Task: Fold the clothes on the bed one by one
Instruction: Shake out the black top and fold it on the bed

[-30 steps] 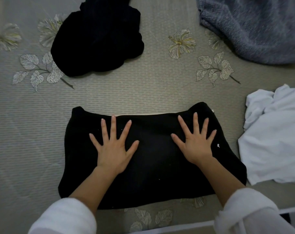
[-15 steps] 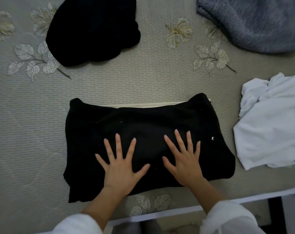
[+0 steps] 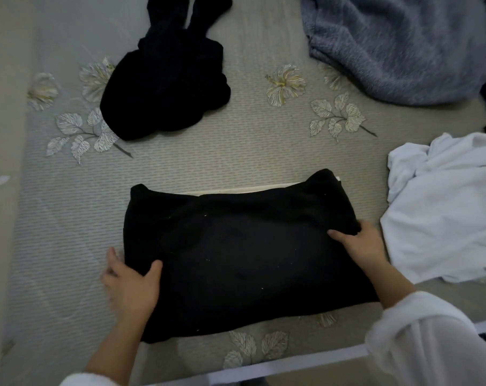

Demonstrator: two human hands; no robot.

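1. I am looking down at a bed (image 3: 236,160) covered with a grey-beige sheet printed with pale flowers and leaves.
2. A folded black garment (image 3: 244,254) lies flat on the bed directly in front of me, close to the near edge. It forms a rough rectangle, wider than it is deep.
3. A thin cream strip (image 3: 236,190) shows along the garment's far edge.
4. My left hand (image 3: 130,285) grips the garment's left edge near the front corner. The thumb lies on top of the cloth and the fingers curl round the side. This hand looks slightly blurred.
5. My right hand (image 3: 358,243) holds the garment's right edge, a little further back. The thumb rests on top, and the fingers are tucked under the cloth, out of sight.
6. A loose white sleeve (image 3: 420,338) covers my right forearm.
7. A crumpled black bundle (image 3: 166,90) of clothing lies further back on the left, well apart from the folded piece.
8. A rumpled white garment (image 3: 445,213) lies on the right, just beside my right hand.
9. A fuzzy grey-blue blanket (image 3: 397,45) is heaped at the far right of the bed.
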